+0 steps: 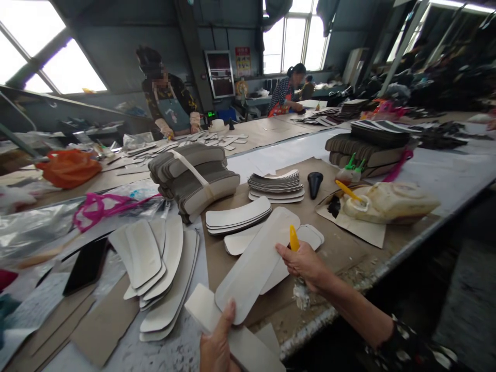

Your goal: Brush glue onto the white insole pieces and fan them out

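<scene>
My left hand (219, 341) is at the bottom, thumb pressed on the near end of a long, pale, round-ended panel (258, 258). A second off-white piece (251, 349) lies crosswise beneath that end. My right hand (308, 263) is closed around a brush with a yellow handle (293, 238); its whitish, caked bristles (301, 295) point down. Its fingertips are by the right edge of the long panel. More pale panels (238, 243) lie under and behind it, and a short stack of curved pieces (238, 214) sits just beyond.
Fanned panels (155, 263) and a dark phone (86, 266) lie at left. Behind stand a banded bundle (194, 181) and a neat stack (276, 186). At right are a black tool (315, 185) and a stained jug (395, 201) holding a yellow-handled tool. Two co-workers stand beyond.
</scene>
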Demonstrator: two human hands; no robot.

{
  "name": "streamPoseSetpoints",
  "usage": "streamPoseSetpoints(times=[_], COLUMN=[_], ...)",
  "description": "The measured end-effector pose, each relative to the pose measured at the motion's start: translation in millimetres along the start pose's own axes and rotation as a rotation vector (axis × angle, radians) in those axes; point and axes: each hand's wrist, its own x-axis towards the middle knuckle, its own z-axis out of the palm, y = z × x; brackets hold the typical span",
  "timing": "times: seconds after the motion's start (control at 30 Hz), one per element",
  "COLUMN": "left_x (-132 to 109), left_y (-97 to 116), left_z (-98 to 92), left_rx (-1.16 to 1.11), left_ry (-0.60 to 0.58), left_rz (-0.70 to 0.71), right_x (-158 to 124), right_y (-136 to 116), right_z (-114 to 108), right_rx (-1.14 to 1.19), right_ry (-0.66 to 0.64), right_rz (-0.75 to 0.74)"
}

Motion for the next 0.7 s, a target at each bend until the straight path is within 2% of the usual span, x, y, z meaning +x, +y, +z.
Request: streamPoseSetpoints(times=[0.2, 0.4, 0.47, 0.57, 0.7], left_x=[7, -19, -25, -26, -13], left_y=[-9, -1, 4, 20, 67], left_z=[-3.0, 6.9, 8.7, 6.9, -5.1], left_rx=[0.030, -0.086, -0.152, -0.190, -0.206], left_ry=[0.063, -0.032, -0.009, 0.077, 0.252], left_rz=[0.032, -0.042, -0.029, -0.005, 0.112], right_x=[4, 15, 17, 18, 15], right_y=[14, 22, 18, 10, 1], right_z=[-4, -8, -10, -14, -21], right_rx=[-0.047, -0.104, -0.090, -0.077, -0.108], right_ry=[0.144, 0.275, 0.321, 0.316, 0.270], right_rz=[-0.049, -0.091, -0.088, -0.106, -0.105])
